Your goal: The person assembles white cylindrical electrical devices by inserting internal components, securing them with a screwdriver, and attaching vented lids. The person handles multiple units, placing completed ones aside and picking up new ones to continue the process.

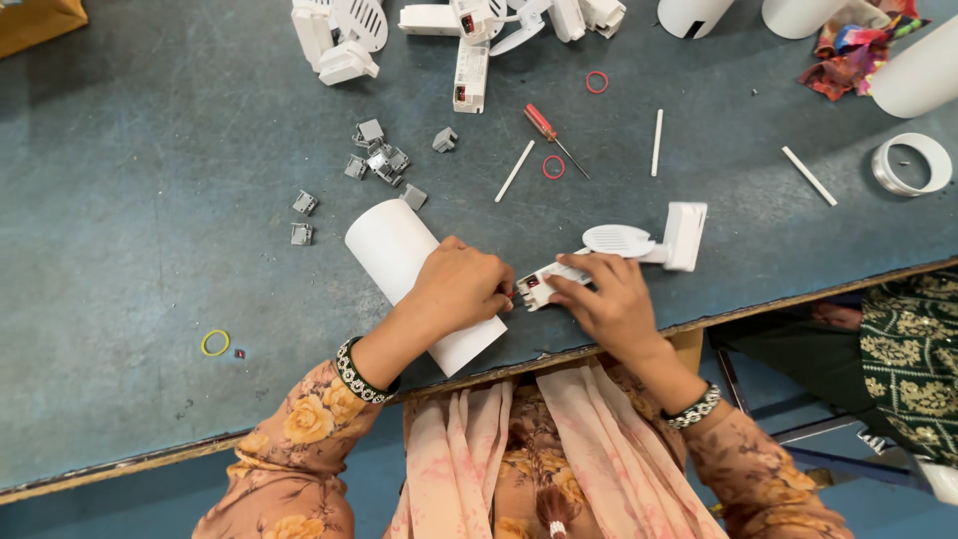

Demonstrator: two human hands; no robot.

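At the tabletop [150, 200] edge: left hand [461, 287] closed over white cylinder [399, 262], right hand [611, 299] pinching white driver unit [554, 279]; wiring unfinished, grey clips [377, 160] unused.

white cylinder [399, 250] partly under left hand [461, 287]

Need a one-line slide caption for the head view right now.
Left hand rests on a white cylinder; right hand pins a white driver box near a red screwdriver.

Left hand [461, 286] on white cylinder [424, 284], right hand [609, 299] pinching white driver box [552, 281], blue table [150, 200]
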